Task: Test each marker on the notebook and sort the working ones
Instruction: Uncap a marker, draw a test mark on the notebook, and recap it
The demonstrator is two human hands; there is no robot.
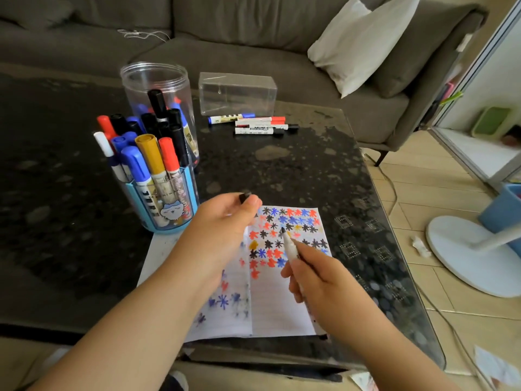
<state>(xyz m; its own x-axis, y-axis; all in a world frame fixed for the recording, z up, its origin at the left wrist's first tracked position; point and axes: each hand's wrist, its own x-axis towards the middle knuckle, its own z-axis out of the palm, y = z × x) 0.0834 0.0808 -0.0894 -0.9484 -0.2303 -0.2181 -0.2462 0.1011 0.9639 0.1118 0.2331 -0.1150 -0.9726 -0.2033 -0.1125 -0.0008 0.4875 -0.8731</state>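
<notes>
Holding marker (pixel 291 249) (uncapped) over notebook (pixel 282 306)

The dark speckled stone-look tabletop (pixel 282 165) is glossy and mottled. On it, the open white lined paper notebook (pixel 282 306) looks matt, its ink blotches flat. At far left, the tall clear plastic jar (pixel 158 80) and the clear plastic box (pixel 236 93) shine. The grey sofa (pixel 225 52) behind is matt woven cloth.

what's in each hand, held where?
Right hand: uncapped black marker, grip around its white barrel, tip at the notebook. Left hand: its black cap, pinched at the fingertips.
</notes>
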